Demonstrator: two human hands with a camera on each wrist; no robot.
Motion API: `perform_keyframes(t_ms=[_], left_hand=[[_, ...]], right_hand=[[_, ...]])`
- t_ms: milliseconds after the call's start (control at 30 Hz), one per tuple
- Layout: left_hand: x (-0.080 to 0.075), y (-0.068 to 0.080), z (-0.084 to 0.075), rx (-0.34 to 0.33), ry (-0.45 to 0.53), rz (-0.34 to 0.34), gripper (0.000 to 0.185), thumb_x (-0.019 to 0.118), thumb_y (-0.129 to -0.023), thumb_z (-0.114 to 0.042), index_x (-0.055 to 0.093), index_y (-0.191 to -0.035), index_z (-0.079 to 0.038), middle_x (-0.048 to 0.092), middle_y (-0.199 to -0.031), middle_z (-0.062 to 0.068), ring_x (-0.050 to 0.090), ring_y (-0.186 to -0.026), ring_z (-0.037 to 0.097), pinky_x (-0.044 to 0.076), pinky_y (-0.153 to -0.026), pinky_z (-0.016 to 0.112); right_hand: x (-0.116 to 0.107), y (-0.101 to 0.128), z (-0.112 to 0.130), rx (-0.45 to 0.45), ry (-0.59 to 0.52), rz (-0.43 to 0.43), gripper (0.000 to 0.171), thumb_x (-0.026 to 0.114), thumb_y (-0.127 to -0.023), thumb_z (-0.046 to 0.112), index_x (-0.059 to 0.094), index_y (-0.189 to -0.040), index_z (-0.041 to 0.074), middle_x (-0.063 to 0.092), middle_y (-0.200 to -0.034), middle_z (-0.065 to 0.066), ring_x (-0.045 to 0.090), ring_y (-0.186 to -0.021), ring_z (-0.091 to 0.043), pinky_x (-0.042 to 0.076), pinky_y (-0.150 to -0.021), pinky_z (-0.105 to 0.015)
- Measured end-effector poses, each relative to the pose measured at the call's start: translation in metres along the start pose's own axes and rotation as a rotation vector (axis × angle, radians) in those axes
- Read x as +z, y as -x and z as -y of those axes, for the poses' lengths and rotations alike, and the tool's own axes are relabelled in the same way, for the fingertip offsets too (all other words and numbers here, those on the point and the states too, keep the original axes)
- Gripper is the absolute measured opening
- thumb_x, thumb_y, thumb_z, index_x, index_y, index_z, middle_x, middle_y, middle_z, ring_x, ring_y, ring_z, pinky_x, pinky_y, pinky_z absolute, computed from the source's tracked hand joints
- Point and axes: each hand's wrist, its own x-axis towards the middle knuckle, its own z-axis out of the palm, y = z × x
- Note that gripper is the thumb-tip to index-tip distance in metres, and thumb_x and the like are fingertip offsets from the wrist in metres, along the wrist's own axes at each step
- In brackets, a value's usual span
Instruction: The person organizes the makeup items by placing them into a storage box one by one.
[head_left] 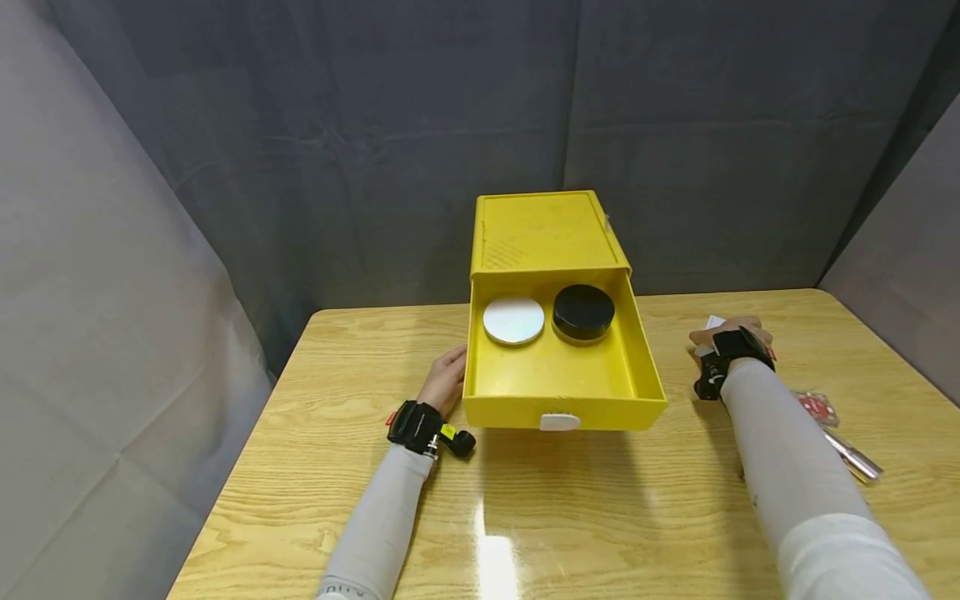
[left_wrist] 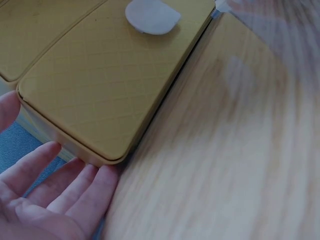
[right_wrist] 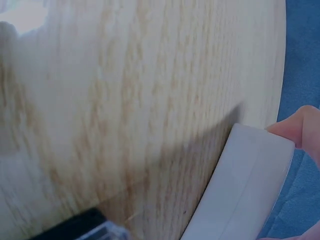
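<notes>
A yellow drawer box [head_left: 551,229] stands on the table with its drawer [head_left: 600,414] pulled out. Inside lie a white disc [head_left: 513,319] and a round black-lidded container [head_left: 583,308]. My left hand [head_left: 444,382] is at the box's left side; in the left wrist view, its extended fingers [left_wrist: 82,195] touch the box's edge near a front with a white handle [left_wrist: 152,16]. Toward the back right, my right hand [head_left: 738,328] holds a white block-like object [right_wrist: 240,180] by its ends, thumb and fingers on it. The object's exact kind cannot be told.
Beside the right forearm lie a red packet in clear wrap [head_left: 819,407] and a silver cylindrical item [head_left: 855,457], partly covered by the sleeve. Grey curtains [head_left: 360,150] hang behind and at both sides of the wooden table [head_left: 300,467].
</notes>
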Motion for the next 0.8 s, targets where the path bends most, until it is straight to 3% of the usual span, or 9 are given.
perform_keyframes(t_ms=[133, 233, 367, 467, 567, 800], left_hand=[[0.001, 0.0, 0.0, -0.007, -0.011, -0.002, 0.046, 0.046, -0.097, -0.021, 0.039, -0.136, 0.004, 0.04, -0.138, 0.02, 0.041, -0.125, 0.03, 0.04, -0.098, 0.041], [0.002, 0.0, 0.0, -0.015, -0.004, -0.013, 0.047, 0.047, -0.097, -0.021, 0.039, -0.136, 0.004, 0.039, -0.139, 0.019, 0.039, -0.126, 0.029, 0.039, -0.1, 0.042], [0.002, 0.0, 0.0, -0.014, 0.006, -0.032, 0.046, 0.047, -0.097, -0.02, 0.039, -0.136, 0.004, 0.04, -0.139, 0.019, 0.04, -0.126, 0.029, 0.038, -0.1, 0.043], [0.002, -0.001, 0.001, -0.004, 0.0, -0.038, 0.046, 0.047, -0.097, -0.019, 0.039, -0.135, 0.004, 0.04, -0.138, 0.019, 0.041, -0.125, 0.029, 0.039, -0.1, 0.043], [0.001, -0.001, 0.001, -0.003, 0.004, -0.038, 0.046, 0.047, -0.097, -0.019, 0.038, -0.136, 0.004, 0.04, -0.139, 0.019, 0.04, -0.126, 0.029, 0.038, -0.1, 0.042], [0.0, -0.001, 0.002, -0.009, 0.002, -0.029, 0.047, 0.047, -0.097, -0.02, 0.038, -0.136, 0.004, 0.039, -0.139, 0.019, 0.04, -0.126, 0.029, 0.038, -0.1, 0.043]], right_hand=[[-0.004, -0.015, -0.003, -0.001, 0.027, 0.029, 0.102, 0.056, -0.079, 0.049, 0.004, -0.133, -0.019, 0.022, -0.125, -0.046, 0.03, -0.114, -0.055, 0.036, -0.088, -0.065], [-0.012, -0.02, 0.0, -0.024, 0.05, 0.066, 0.111, 0.055, -0.078, 0.056, -0.007, -0.137, -0.014, 0.014, -0.132, -0.046, 0.026, -0.117, -0.057, 0.034, -0.087, -0.068], [-0.027, -0.014, 0.007, -0.125, 0.035, 0.114, 0.109, 0.052, -0.082, 0.051, -0.016, -0.135, -0.016, 0.011, -0.134, -0.045, 0.026, -0.117, -0.055, 0.036, -0.09, -0.062], [-0.039, -0.006, 0.013, -0.201, 0.019, 0.123, 0.098, 0.054, -0.083, 0.043, -0.002, -0.134, -0.02, 0.025, -0.125, -0.042, 0.036, -0.106, -0.049, 0.043, -0.084, -0.052], [-0.049, -0.003, 0.019, -0.283, 0.088, 0.107, 0.089, 0.055, -0.084, 0.041, 0.013, -0.129, -0.024, 0.034, -0.112, -0.038, 0.041, -0.095, -0.044, 0.046, -0.076, -0.047], [-0.071, -0.001, 0.033, -0.435, 0.203, 0.092, 0.084, 0.058, -0.081, 0.045, 0.027, -0.119, -0.023, 0.04, -0.102, -0.035, 0.045, -0.087, -0.041, 0.044, -0.068, -0.043]])
